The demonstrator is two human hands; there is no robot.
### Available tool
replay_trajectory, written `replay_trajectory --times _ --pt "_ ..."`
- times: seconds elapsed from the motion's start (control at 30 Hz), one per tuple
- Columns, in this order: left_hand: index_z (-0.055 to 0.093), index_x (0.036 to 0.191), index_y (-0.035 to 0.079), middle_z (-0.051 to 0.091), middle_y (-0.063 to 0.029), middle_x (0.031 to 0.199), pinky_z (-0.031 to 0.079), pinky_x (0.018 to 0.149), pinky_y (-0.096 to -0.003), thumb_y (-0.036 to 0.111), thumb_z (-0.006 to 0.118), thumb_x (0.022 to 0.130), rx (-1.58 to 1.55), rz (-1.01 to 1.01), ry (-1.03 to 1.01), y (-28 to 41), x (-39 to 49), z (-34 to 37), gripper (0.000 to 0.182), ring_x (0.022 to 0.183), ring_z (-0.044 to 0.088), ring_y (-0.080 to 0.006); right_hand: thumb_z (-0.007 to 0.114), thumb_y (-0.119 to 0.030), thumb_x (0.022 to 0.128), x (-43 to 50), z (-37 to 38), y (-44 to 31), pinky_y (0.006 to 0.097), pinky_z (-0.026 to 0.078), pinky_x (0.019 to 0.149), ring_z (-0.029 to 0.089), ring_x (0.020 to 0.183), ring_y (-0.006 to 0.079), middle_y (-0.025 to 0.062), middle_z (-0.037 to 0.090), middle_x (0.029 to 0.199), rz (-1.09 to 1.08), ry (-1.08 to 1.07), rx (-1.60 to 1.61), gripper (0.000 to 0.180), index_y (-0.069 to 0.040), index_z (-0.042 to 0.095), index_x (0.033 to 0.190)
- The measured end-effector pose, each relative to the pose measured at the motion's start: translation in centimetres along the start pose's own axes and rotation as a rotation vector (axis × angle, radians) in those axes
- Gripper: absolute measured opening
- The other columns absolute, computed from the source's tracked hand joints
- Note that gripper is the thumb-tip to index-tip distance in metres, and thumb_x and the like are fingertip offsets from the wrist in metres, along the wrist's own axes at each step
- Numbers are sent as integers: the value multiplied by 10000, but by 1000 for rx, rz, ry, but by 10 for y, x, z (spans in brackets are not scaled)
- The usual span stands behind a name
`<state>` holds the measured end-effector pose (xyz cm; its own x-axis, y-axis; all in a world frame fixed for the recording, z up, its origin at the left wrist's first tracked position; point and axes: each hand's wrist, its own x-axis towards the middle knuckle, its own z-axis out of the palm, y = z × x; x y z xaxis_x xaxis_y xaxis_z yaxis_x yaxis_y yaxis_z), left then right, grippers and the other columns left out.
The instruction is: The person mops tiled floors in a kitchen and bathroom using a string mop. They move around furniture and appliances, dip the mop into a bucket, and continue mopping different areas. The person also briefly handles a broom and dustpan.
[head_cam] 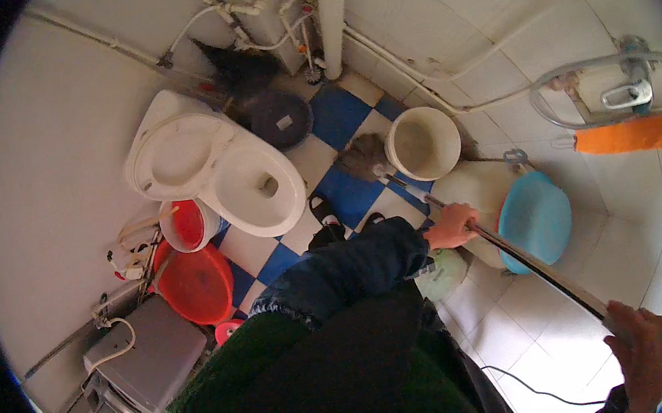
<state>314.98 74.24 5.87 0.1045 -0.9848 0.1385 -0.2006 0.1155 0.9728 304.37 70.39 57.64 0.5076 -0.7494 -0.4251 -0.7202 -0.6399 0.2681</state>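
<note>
A mop with a metal handle slants across the right half of the view. My left hand is closed around the lower part of the handle. Further up, near its top end, my right hand grips the same handle. The grey mop head rests on the blue-and-white checkered floor, beside a white bucket. My sandalled feet stand just below the mop head, between the toilet and the bucket.
Left of me are a red-lined bucket, a red basin and a grey appliance. A dark round lidded bin stands behind the toilet. A blue basin is at the right, below an orange cloth and a wall tap.
</note>
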Motion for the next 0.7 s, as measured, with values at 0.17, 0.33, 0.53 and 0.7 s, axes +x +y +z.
replay_trajectory --times 0.17,0.33,0.53,0.7 --pt "573 1246 63 566 -114 1093 511 927 -382 194 732 923 -431 59 -69 27 -7 -67 383 1052 608 -257 848 11 695 49 -34 -50 347 461 615 665 707 218 118 717 878 -237 299 -58 366 -74 696 1018" --pt "568 1328 61 607 -107 1260 506 961 -358 224 702 953 -396 -264 -182 -7 -67 -212 430 1125 608 -221 777 57 772 98 -34 -92 310 472 536 635 615 169 122 655 788 -169 549 67 209 -29 623 884" --pt "590 1319 56 649 -93 1240 460 1012 -363 343 650 984 -357 -686 212 -9 -229 -353 445 1151 601 -221 734 7 857 102 -40 -127 293 464 551 577 597 170 98 594 737 -123 618 112 178 -41 564 831" --pt "585 1311 46 647 -109 1229 458 991 -357 381 637 992 -385 -861 357 1 -314 -377 466 1147 601 -215 757 -14 846 107 -39 -141 295 479 557 604 613 162 93 620 743 -160 664 102 196 -41 563 842"
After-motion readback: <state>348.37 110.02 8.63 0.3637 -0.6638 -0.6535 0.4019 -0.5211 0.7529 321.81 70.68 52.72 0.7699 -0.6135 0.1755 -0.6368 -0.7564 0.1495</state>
